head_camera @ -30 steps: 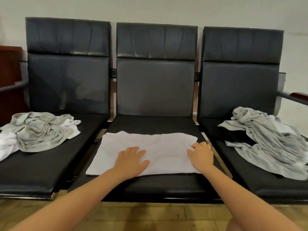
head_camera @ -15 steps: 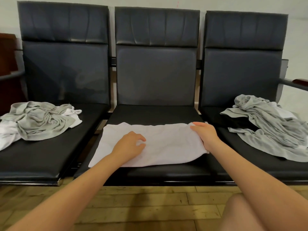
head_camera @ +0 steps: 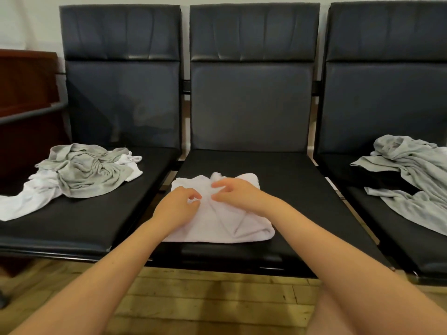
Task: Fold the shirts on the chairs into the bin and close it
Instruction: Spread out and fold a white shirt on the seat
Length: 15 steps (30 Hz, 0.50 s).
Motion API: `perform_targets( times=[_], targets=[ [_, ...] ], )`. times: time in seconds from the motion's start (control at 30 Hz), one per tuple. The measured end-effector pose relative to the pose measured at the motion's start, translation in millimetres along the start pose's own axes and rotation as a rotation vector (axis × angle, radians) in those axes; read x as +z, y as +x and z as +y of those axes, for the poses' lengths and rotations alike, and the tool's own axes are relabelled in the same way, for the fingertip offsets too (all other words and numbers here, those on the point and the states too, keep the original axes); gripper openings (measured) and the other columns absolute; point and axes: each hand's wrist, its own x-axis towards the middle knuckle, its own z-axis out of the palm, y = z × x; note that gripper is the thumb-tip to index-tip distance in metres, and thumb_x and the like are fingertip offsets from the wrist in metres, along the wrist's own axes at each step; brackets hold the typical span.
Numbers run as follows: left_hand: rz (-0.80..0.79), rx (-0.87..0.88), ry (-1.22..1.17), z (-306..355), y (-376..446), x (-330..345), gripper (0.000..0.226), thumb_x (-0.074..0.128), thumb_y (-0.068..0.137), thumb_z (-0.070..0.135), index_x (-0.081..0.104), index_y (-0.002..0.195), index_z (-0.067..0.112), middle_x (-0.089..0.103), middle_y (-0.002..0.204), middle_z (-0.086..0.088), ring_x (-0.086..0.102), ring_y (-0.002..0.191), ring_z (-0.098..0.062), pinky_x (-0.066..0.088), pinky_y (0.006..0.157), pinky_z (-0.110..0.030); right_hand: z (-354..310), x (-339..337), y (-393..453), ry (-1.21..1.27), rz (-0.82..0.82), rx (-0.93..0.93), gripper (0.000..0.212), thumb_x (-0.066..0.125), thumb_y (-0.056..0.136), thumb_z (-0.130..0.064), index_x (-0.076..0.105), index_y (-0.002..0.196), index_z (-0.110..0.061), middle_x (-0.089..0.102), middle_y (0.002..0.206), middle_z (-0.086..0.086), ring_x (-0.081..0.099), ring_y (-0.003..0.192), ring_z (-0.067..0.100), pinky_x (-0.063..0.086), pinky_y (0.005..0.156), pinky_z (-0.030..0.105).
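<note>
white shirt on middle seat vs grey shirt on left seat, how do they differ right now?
The white shirt lies folded into a compact, fairly flat block; the grey shirt is a crumpled heap. The white shirt has both hands on it, left hand and right hand; the grey shirt is untouched. The white shirt lies alone on its seat; the grey shirt lies on another white garment. Neither is in a bin.

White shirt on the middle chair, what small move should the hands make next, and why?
Probably press the white cloth shirt flat. Both the left hand and right hand are curled over its centre, where it looks bunched and ridged rather than lying as a neat fold.
</note>
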Motion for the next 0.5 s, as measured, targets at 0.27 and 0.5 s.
perform_targets(
  times=[0.27,0.5],
  targets=[
    [0.008,-0.013,-0.079,13,2,8,0.033,0.036,0.102,0.028,0.058,0.126,0.024,0.060,0.127,0.002,0.055,0.108,-0.014,0.039,0.085,-0.023,17,-20,-8,0.673,0.164,0.225,0.025,0.061,0.092,-0.014,0.061,0.116,-0.004,0.067,0.105,0.015,0.071,0.083,0.023,0.058,0.071,0.028],
    [-0.039,-0.100,-0.215,35,8,17,0.042,0.044,0.098,0.045,0.047,0.135,0.025,0.052,0.137,-0.003,0.052,0.121,-0.020,0.039,0.096,-0.028,56,-33,-19,0.035,0.356,0.226,0.033,0.056,0.095,-0.029,0.057,0.125,-0.016,0.062,0.118,0.005,0.060,0.100,0.018,0.053,0.089,0.035]
  ],
)
